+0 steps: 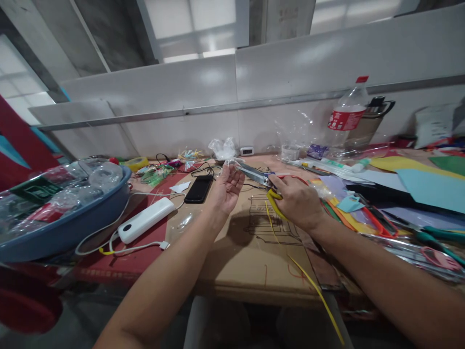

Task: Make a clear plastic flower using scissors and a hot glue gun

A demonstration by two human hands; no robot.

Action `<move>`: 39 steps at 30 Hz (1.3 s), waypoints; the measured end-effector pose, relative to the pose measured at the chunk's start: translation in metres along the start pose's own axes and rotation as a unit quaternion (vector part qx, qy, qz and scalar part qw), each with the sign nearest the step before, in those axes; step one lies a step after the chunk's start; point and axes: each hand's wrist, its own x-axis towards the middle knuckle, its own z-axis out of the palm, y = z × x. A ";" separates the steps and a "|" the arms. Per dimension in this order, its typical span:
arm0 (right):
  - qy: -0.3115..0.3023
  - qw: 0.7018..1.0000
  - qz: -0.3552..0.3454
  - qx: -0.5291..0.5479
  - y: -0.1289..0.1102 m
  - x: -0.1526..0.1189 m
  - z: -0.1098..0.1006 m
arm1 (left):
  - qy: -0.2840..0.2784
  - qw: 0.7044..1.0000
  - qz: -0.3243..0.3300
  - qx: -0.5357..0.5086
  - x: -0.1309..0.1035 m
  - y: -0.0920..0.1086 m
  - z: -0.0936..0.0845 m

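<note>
My left hand (228, 188) is raised over the cardboard, its fingertips pinched on a crumpled-looking clear plastic piece (223, 149) with rounded lobes. How far the plastic runs down between the fingers is hidden. In my right hand (300, 201) are scissors (257, 176) with red and yellow handles. Their metal blades point left, and the tips reach close to my left fingertips and the plastic. Whether they touch it I cannot tell. Below, thin yellow strips (317, 286) lie on the printed cardboard (232, 264), one hanging past its front edge.
A blue basin (90, 208) of plastic bottles stands left, beside a white power bank (146, 220) with a cable. A black phone (198, 189) lies behind my left wrist. At the back right is a red-capped bottle (347, 116); coloured sheets (432, 186) and tools cover the right side.
</note>
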 end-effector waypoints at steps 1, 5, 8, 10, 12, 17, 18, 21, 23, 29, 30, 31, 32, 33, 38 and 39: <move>0.000 1.000 0.000 -0.005 0.000 0.000 0.000 | -0.006 1.000 0.000 0.000 0.000 -0.001 0.000; -0.002 1.000 0.002 -0.009 0.001 0.002 -0.001 | -0.012 1.000 0.012 0.007 -0.001 -0.002 -0.002; -0.002 1.000 -0.001 -0.002 0.002 0.003 -0.002 | -0.018 0.999 0.023 0.016 0.000 -0.002 -0.003; -0.003 1.000 -0.003 -0.005 0.002 0.003 -0.003 | -0.022 0.999 0.030 0.023 0.001 -0.003 -0.004; -0.011 1.000 -0.003 -0.008 0.001 0.003 -0.005 | -0.023 0.999 0.034 0.028 0.002 -0.003 -0.005; -0.044 0.999 0.008 -0.010 -0.001 0.001 -0.009 | -0.017 0.999 0.025 0.024 0.002 -0.004 -0.006; -0.048 0.999 0.009 -0.005 -0.001 0.002 -0.008 | -0.018 0.999 0.023 0.023 0.002 -0.004 -0.006; -0.060 0.996 0.030 0.060 0.002 0.005 -0.005 | -0.019 0.999 0.028 0.038 0.004 -0.001 -0.008; -0.077 0.987 0.056 0.130 0.004 0.009 -0.004 | -0.013 0.997 0.048 0.062 0.008 0.004 -0.011; -0.200 0.958 0.128 0.161 -0.006 0.013 -0.016 | -0.033 0.974 0.202 0.093 0.016 0.031 -0.017; -0.220 0.951 0.138 0.169 -0.010 0.012 -0.020 | -0.041 0.970 0.220 0.095 0.016 0.035 -0.016; -0.236 0.943 0.143 0.187 -0.015 0.010 -0.024 | -0.045 0.967 0.230 0.097 0.015 0.037 -0.016; -0.249 0.934 0.143 0.211 -0.020 0.008 -0.027 | -0.048 0.966 0.233 0.100 0.014 0.039 -0.015; -0.260 0.926 0.136 0.239 -0.025 0.006 -0.031 | -0.051 0.967 0.230 0.102 0.013 0.040 -0.015; -0.311 0.907 0.066 0.277 -0.048 -0.009 -0.037 | -0.064 0.984 0.144 0.078 0.013 0.034 -0.013; -0.319 0.910 0.056 0.259 -0.052 -0.012 -0.036 | -0.064 0.988 0.125 0.072 0.013 0.032 -0.012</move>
